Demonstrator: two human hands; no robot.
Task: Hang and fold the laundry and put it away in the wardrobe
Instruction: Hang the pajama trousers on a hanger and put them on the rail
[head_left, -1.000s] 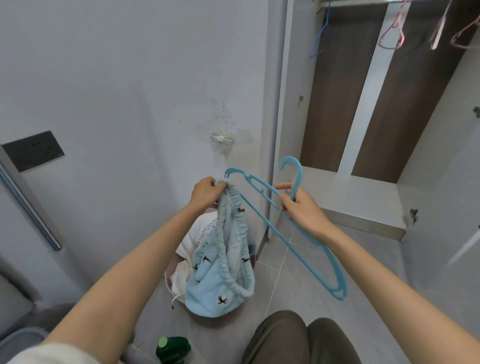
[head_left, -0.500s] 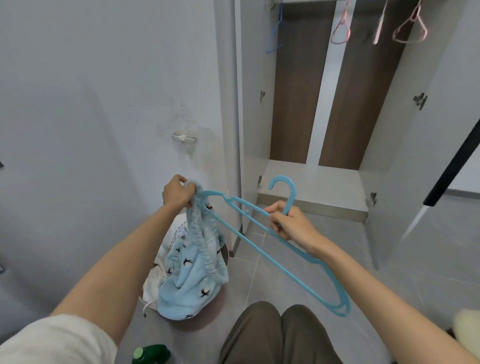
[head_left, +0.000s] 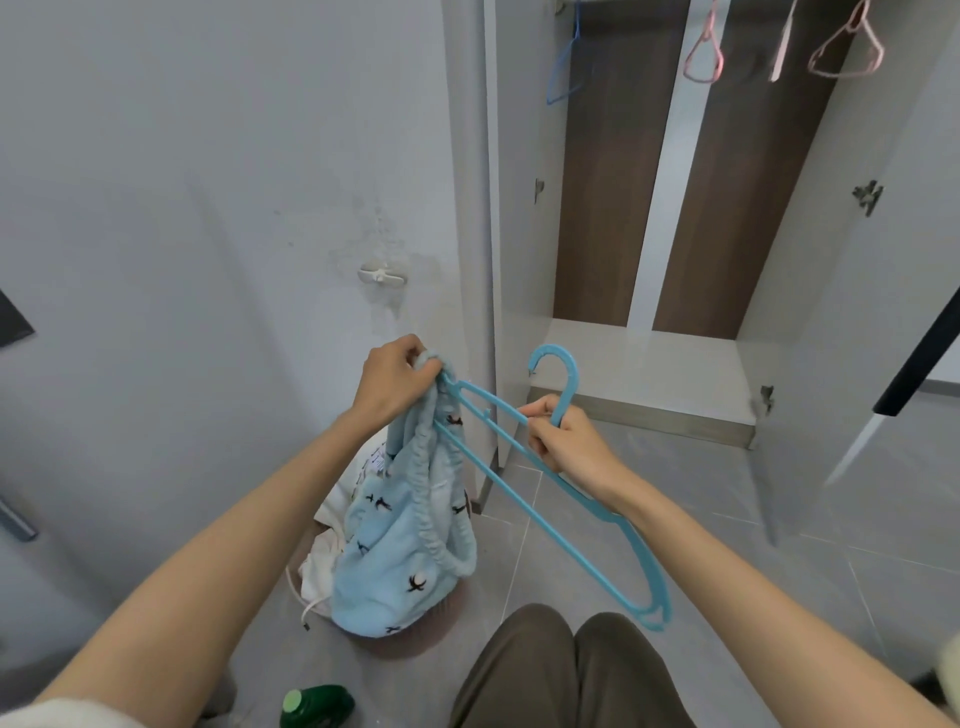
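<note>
left grip (head_left: 395, 379): pinching blue garment (head_left: 405, 545) onto hanger (head_left: 570, 392) tip
right grip (head_left: 566, 441): closed round hanger neck
axis: hanger slants; garment hangs at left end

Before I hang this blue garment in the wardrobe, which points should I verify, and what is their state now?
1. Right hand holds blue hanger under its hook: ok.
2. Left hand grips blue garment: ok.
3. Garment spread over both hanger shoulders: not ok, bunched at one end.
4. Wardrobe open: ok.
5. Free rail space: cannot tell, rail is out of view.
</note>
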